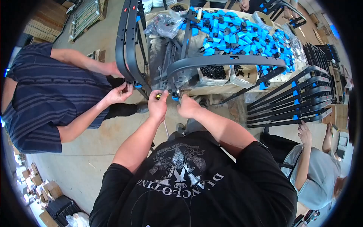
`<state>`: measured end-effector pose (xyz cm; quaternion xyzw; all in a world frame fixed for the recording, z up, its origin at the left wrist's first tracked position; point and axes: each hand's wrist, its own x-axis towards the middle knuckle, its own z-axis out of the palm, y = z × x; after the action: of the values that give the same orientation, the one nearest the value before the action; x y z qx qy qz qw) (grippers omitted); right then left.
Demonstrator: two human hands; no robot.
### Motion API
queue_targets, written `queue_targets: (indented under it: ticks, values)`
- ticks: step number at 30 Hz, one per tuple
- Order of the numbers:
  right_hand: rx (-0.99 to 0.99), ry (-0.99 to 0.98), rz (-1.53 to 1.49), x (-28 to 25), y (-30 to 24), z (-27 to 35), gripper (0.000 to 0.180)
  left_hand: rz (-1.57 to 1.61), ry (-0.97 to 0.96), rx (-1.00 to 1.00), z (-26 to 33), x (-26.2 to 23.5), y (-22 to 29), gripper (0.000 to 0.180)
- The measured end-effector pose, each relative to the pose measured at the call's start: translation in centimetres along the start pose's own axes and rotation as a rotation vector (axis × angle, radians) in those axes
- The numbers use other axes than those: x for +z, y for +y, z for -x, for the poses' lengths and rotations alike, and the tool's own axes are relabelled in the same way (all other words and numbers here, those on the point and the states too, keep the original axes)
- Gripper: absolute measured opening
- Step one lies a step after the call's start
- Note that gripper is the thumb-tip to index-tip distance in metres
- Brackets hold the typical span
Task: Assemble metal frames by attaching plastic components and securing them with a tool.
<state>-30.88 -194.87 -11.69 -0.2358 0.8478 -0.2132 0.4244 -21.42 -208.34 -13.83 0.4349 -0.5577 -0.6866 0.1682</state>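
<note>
My left hand (158, 106) is closed around a screwdriver (159, 96) with a yellow-and-black handle; its thin shaft points back toward me. A black curved metal frame (227, 60) rests across the near edge of the table, one end in front of my hands. At that end sits a small blue plastic piece (175, 98), between my two hands. My right hand (189, 106) is beside it with fingers bent and pressed together; what they pinch is hidden. Loose black bars (169, 60) lie on the table just beyond.
Blue plastic parts (238, 34) cover much of the table, with boxes of black fasteners (214, 73) at its near edge. At left a co-worker (56, 98) handles another black frame (130, 45). A row of frames (291, 102) stands at right, near another person (317, 174).
</note>
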Motion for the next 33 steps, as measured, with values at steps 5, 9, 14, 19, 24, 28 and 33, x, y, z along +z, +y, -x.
queue_targets:
  ticks: [5, 9, 14, 19, 24, 28, 33]
  values:
    - [-0.016, -0.179, -0.659, 3.0, 2.7, 2.3, 0.068, -0.023, -0.012, 0.032, 0.3, 0.1, 0.7, 0.031]
    - [-0.092, -0.002, -0.303, 3.7, 1.8, 3.1, 0.074, 0.004, 0.047, 0.044, 1.6, -0.9, -1.1, 0.060]
    - [-0.047, -0.001, -0.154, 3.0, 1.2, 3.2, 0.079, -0.552, 0.013, -0.025, 3.5, -0.8, -3.9, 0.040]
    - [-0.038, -0.015, -0.220, 2.8, 0.4, 4.0, 0.083, -0.573, 0.163, 0.183, 0.8, 0.0, -7.1, 0.030]
    - [0.010, 0.039, -0.367, 3.9, 1.6, 2.4, 0.068, -0.651, 0.097, 0.040, -0.5, -1.0, -6.9, 0.032]
    - [-0.029, 0.477, -0.316, 5.7, 5.4, 0.5, 0.039, 0.032, -0.077, -0.131, 0.1, 0.5, -1.5, 0.019]
    - [0.100, 0.305, -0.910, 2.0, 9.6, 5.2, 0.013, 0.170, 0.027, -0.299, -0.3, -1.7, -0.3, 0.042]
